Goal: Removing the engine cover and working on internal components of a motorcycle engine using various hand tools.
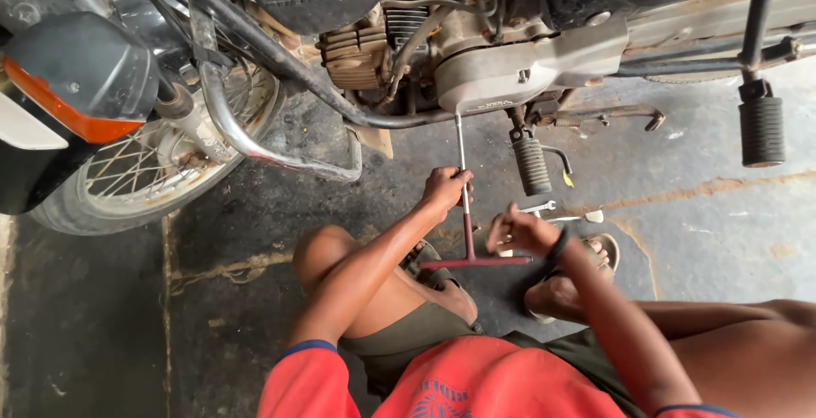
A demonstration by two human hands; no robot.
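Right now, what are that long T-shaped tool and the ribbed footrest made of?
The T-shaped tool looks like metal: a thin, stiff rod, bare grey at the top and reddish lower down, maybe paint or rust. The footrest seems to be black rubber, dull and ribbed, probably over a metal peg.

Center frame: left hand (445, 190) wraps shaft of T-handle wrench (465, 205), tip up under motorcycle engine (501, 61). Right hand (520, 231), blurred, at wrench's crossbar, grip unclear. Spanner (539, 209) on concrete floor (714, 231) nr footpeg (532, 164). Front wheel (153, 167) upper left.
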